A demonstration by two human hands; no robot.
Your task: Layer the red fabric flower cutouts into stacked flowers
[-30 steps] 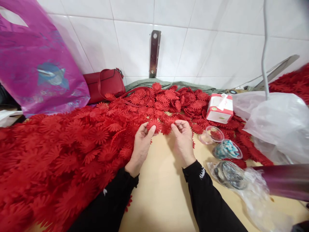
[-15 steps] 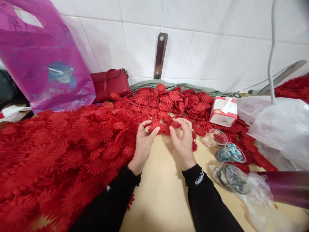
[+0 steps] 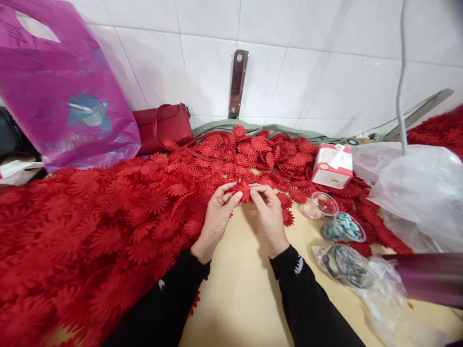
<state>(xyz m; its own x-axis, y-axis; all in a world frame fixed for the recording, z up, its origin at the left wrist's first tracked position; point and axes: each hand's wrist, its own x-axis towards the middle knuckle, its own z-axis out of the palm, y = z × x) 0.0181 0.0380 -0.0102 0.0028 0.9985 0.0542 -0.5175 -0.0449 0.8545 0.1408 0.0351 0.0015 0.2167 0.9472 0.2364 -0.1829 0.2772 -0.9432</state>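
Note:
A red artificial flower (image 3: 243, 192) is held up between my two hands, above the near edge of the pile. My left hand (image 3: 220, 212) pinches its left side between thumb and fingers. On its right side, my right hand (image 3: 268, 212) is closed in a pinch on the same flower. The fingertips hide part of the petals, and I cannot tell whether it is one layer or several. A big heap of loose red flowers (image 3: 119, 241) spreads to the left and behind the hands.
A red handbag (image 3: 162, 127) and a purple plastic bag (image 3: 79, 96) stand back left. On the right are a tissue box (image 3: 331, 173), a clear cup (image 3: 311, 209), a cup of blue-and-white pieces (image 3: 342, 229), a wrapped dark disc (image 3: 347, 265) and a purple cylinder (image 3: 430, 279).
My right hand has moved left to meet the left hand, and its fingers have closed on the flower. The two hands were apart before. The view has shifted slightly.

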